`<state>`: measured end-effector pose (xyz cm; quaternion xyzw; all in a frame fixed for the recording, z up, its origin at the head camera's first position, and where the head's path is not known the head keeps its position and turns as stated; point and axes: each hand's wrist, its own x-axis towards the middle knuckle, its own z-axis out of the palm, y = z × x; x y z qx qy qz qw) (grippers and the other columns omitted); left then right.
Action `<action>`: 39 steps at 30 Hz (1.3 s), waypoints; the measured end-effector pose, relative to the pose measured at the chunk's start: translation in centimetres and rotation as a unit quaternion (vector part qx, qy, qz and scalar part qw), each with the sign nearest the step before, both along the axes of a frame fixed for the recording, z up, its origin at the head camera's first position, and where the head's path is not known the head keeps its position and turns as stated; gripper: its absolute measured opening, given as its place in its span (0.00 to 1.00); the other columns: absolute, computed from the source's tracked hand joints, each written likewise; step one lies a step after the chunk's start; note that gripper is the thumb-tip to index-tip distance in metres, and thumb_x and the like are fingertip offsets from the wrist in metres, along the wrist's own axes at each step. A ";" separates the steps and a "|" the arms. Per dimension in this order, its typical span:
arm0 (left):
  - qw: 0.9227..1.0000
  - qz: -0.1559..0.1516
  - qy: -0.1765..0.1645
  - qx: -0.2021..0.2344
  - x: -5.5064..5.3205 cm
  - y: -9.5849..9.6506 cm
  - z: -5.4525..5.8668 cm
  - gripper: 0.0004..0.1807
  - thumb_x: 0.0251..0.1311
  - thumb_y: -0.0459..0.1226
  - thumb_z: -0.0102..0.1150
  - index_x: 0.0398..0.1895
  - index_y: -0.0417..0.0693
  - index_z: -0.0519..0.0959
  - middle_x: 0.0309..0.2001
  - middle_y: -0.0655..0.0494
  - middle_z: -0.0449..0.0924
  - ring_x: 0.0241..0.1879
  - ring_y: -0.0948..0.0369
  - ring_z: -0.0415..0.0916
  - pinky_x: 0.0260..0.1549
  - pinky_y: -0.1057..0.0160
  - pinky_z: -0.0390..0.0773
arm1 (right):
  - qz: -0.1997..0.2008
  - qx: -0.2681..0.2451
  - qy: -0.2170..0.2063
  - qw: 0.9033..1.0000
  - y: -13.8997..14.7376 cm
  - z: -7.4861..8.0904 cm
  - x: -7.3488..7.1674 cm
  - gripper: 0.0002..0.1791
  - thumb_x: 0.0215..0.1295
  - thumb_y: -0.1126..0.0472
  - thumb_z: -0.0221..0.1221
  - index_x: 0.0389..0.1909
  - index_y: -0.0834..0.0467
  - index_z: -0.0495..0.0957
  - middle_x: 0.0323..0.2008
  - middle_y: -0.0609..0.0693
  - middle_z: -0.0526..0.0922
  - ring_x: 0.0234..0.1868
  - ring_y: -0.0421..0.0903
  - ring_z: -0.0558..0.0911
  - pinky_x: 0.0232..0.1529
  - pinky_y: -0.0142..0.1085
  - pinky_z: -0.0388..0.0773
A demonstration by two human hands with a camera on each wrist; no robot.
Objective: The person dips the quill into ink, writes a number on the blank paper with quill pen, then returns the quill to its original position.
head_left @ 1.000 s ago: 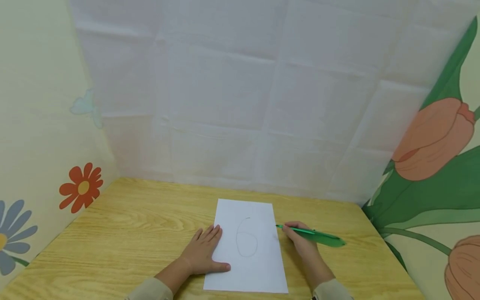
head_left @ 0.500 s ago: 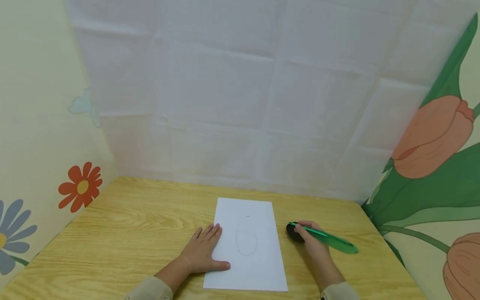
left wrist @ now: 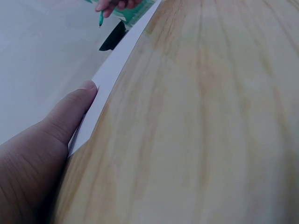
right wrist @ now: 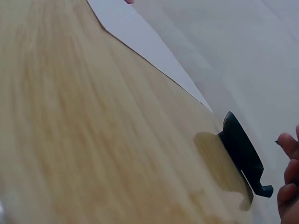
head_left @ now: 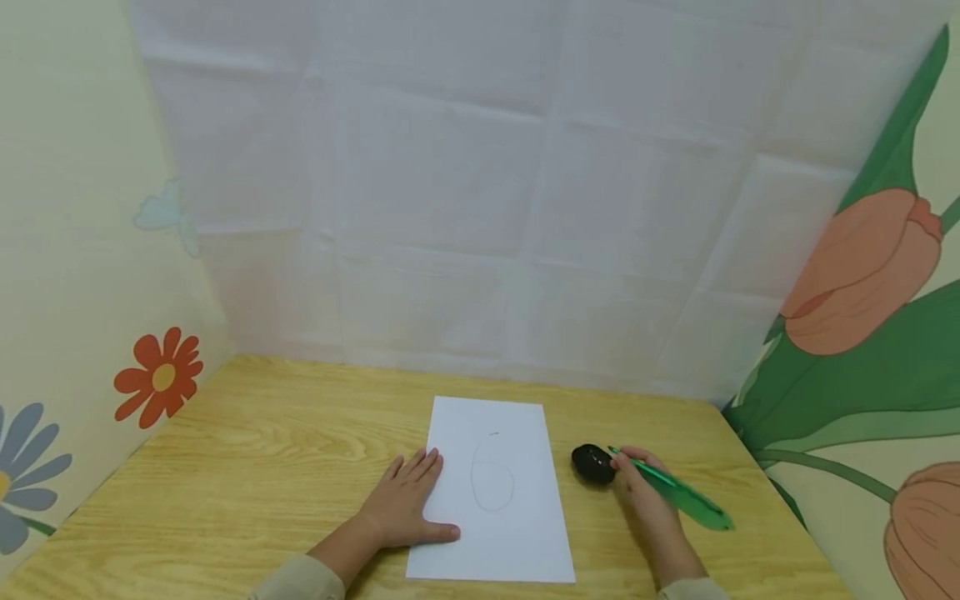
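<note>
A white sheet of paper (head_left: 525,500) bears a thin drawn figure like a 6. My left hand (head_left: 401,504) rests flat across its left edge, fingers spread; in the left wrist view the thumb (left wrist: 70,109) lies on the paper. To the right of the sheet, my right hand (head_left: 652,500) pinches a green feather pen (head_left: 693,502), its tip pointing left and its plume trailing toward the right. Just left of those fingertips sits a glossy black rounded object (head_left: 592,464) on the table. From the right wrist it looks domed, with a small bent projection (right wrist: 266,190).
The wood-grain table (head_left: 262,450) runs back to a creased white sheet (head_left: 450,208) hanging behind it. Side panels printed with flowers (head_left: 163,377) flank it left and right.
My right hand has moved right, away from the paper's edge, with the feather pen in it. The black object, hidden behind that hand before, has come into view. My left hand has stayed put.
</note>
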<state>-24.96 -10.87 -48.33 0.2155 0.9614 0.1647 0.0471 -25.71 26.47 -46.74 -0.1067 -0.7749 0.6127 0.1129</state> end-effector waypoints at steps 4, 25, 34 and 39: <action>1.000 -0.001 0.003 0.003 -0.1 0.0 -0.1 0.65 0.45 0.76 0.54 0.76 0.38 0.54 0.77 0.45 0.51 0.78 0.48 0.45 0.74 0.41 0.43 | -0.004 0.018 0.009 1.000 0.2 -0.1 0.0 0.24 0.72 0.52 0.56 0.61 0.64 0.71 0.33 0.29 0.80 0.34 0.30 0.75 0.36 0.24 0.74; 1.000 0.003 -0.002 0.011 0.4 0.0 0.5 0.65 0.45 0.75 0.56 0.75 0.38 0.55 0.77 0.44 0.52 0.78 0.47 0.45 0.74 0.41 0.43 | 0.037 -0.046 0.014 0.998 1.3 0.4 1.0 0.30 0.72 0.69 0.52 0.73 0.65 0.58 0.56 0.43 0.81 0.39 0.27 0.81 0.41 0.24 0.80; 1.000 0.000 -0.001 0.006 0.3 -0.1 0.2 0.65 0.45 0.75 0.55 0.75 0.38 0.54 0.77 0.44 0.51 0.78 0.47 0.45 0.74 0.40 0.43 | 0.011 -0.102 -0.014 0.995 1.8 -0.2 0.7 0.30 0.73 0.68 0.52 0.74 0.58 0.58 0.42 0.25 0.80 0.38 0.30 0.83 0.39 0.25 0.81; 1.000 -0.001 0.003 0.007 0.1 -0.2 0.0 0.65 0.45 0.76 0.54 0.76 0.38 0.54 0.77 0.44 0.51 0.78 0.47 0.45 0.74 0.40 0.43 | 0.019 -0.109 -0.021 0.994 1.8 -0.2 0.6 0.29 0.75 0.68 0.45 0.75 0.56 0.56 0.54 0.36 0.79 0.41 0.30 0.82 0.45 0.26 0.81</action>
